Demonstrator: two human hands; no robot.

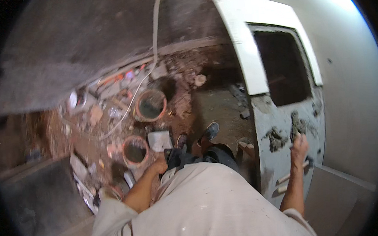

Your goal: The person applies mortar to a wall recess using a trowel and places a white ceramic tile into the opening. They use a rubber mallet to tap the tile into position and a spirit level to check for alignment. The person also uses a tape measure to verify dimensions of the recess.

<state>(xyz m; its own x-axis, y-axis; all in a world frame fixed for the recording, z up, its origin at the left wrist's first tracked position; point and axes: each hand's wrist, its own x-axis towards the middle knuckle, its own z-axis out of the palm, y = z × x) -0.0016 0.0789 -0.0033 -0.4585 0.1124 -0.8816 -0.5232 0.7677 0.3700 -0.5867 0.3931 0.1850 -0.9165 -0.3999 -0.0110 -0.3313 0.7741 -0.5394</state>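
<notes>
Rough mortar (277, 140) (matt), smooth panel (250, 67)

A loose, pale beige shirt (206, 207) is worn, its front marked with small dark specks and a few whitish spots. The left sleeve (112, 220) and right sleeve (300, 222) are cut short, leaving the forearms (292, 189) bare. Below, dark legwear (223, 154) is worn, with a grey-blue shoe (213, 129) edged in a paler tone.
</notes>
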